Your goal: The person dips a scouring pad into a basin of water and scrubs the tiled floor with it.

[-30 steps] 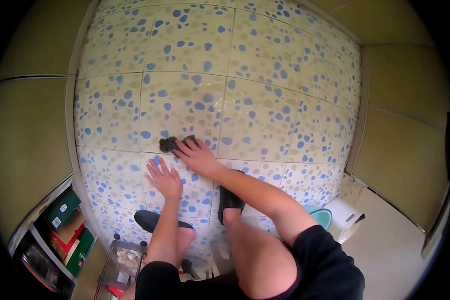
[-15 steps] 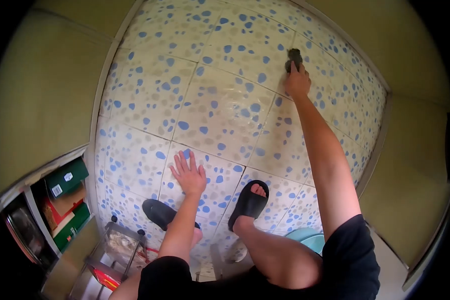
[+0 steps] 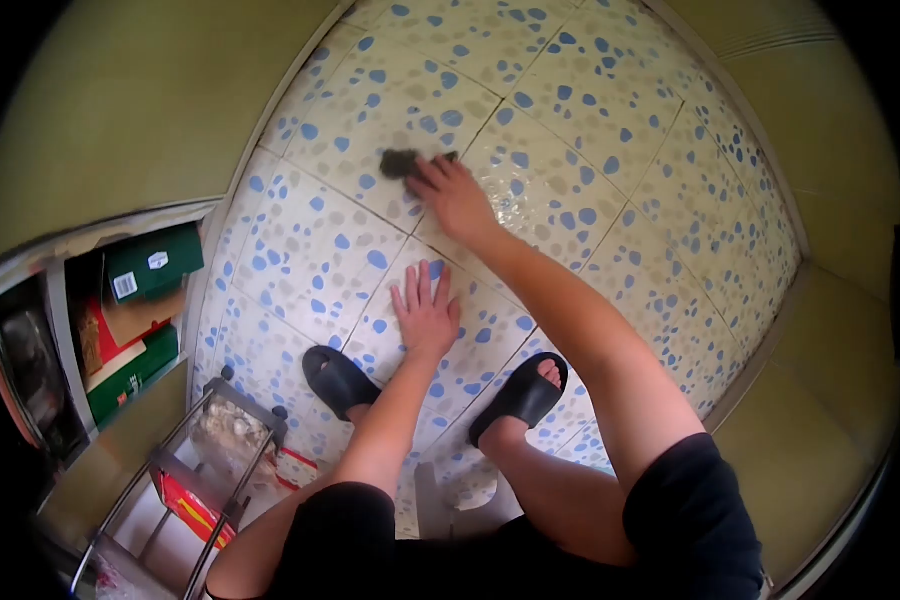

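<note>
My right hand [image 3: 462, 203] presses a dark, crumpled rag [image 3: 400, 164] against the floor tiles, its edges a little blurred. Fingers bend over one side of it, while the rest shows beyond the fingertips. Lower down, my left hand [image 3: 428, 318] lies flat on the floor with the fingers spread and nothing in it. The tiled floor [image 3: 560, 180] is pale with blue and grey pebble spots. A shiny, wet-looking patch shows just right of my right hand.
Black slippers [image 3: 340, 380] [image 3: 522, 400] are on my feet. At left, a low open cupboard holds green boxes [image 3: 155, 262]. A wheeled metal rack [image 3: 205, 470] with bags stands at lower left. Olive cabinet panels [image 3: 120, 120] border the floor on both sides.
My right hand has swept the rag from the far right across to the left and nearer to me. My left hand remains flat on the floor. The camera view has turned somewhat.
</note>
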{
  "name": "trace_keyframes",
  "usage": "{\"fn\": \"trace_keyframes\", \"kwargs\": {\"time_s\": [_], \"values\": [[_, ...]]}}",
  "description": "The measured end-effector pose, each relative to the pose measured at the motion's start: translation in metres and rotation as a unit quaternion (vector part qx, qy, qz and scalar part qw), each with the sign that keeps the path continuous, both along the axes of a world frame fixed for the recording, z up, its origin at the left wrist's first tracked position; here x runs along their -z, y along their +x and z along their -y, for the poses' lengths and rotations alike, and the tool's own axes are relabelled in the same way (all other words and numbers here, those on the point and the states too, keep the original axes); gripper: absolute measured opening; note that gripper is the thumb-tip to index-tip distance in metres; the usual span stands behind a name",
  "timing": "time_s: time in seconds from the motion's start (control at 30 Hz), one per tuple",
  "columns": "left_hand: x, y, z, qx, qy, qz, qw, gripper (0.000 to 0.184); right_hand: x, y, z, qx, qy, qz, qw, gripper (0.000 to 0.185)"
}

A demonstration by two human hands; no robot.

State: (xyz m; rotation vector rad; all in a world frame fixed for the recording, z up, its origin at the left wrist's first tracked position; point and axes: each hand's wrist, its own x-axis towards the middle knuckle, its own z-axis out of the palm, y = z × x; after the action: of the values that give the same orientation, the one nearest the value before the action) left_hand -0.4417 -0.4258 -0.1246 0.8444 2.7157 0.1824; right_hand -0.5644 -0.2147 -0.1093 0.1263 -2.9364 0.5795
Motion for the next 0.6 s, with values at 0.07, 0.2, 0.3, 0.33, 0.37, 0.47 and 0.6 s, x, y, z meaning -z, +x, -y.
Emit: {"fn": "trace_keyframes", "kwargs": {"time_s": [0.07, 0.2, 0.3, 0.33, 0.37, 0.47, 0.6], "values": [[-0.003, -0.003, 0.001, 0.009, 0.018, -0.016, 1.0, 0.07, 0.004, 0.015, 0.021, -0.05, -0.018, 0.007, 0.999, 0.047], [-0.018, -0.002, 0.014, 0.044, 0.016, 0.029, 0.999, 0.068, -0.004, 0.065, 0.005, -0.104, -0.008, 0.029, 0.994, 0.048], [-0.024, 0.013, 0.024, 0.06, -0.008, 0.038, 0.997, 0.069, -0.012, 0.102, -0.011, -0.095, 0.014, 0.059, 0.994, 0.049], [-0.024, 0.02, 0.027, 0.058, -0.004, 0.039, 0.998, 0.07, -0.012, 0.113, -0.015, -0.088, 0.02, 0.072, 0.993, 0.049], [-0.025, 0.028, 0.031, 0.056, 0.0, 0.041, 0.998, 0.071, -0.013, 0.124, -0.016, -0.078, 0.027, 0.077, 0.994, 0.049], [-0.033, 0.042, 0.037, 0.061, 0.0, 0.037, 0.997, 0.072, -0.018, 0.15, -0.018, -0.049, 0.059, 0.092, 0.993, 0.051], [-0.044, 0.052, 0.043, 0.057, 0.004, 0.051, 0.997, 0.07, -0.019, 0.177, -0.011, -0.016, 0.07, 0.102, 0.992, 0.051]]}}
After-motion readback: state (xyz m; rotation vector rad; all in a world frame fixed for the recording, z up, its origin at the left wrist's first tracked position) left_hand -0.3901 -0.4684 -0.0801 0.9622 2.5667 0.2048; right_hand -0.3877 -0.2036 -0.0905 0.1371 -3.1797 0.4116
